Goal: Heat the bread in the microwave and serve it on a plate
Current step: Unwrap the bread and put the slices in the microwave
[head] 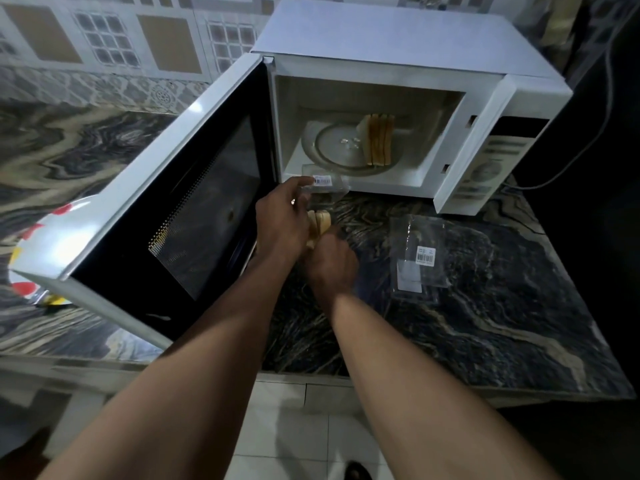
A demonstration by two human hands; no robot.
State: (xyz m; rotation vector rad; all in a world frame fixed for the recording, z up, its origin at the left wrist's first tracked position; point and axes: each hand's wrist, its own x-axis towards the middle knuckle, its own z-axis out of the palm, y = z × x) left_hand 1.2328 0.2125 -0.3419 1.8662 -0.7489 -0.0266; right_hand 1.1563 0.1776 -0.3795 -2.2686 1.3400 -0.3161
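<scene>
The white microwave (391, 39) stands on the counter with its door (166, 209) swung wide to the left. Several bread slices (379, 139) stand on edge on the glass turntable (329, 147) inside. Just in front of the opening, my left hand (280, 220) holds a clear plastic bread pack (325, 185) with a barcode label. My right hand (330, 261) grips a few more slices (320, 223) at the pack's mouth. A white plate (38, 233) with red and yellow marks lies at the far left, partly hidden by the door.
An empty clear wrapper (422, 258) with a barcode sticker lies on the dark marble counter (502, 323) to the right of my hands. A cable (568, 154) hangs by the microwave's right side. Patterned wall tiles run behind; pale floor tiles show below the counter edge.
</scene>
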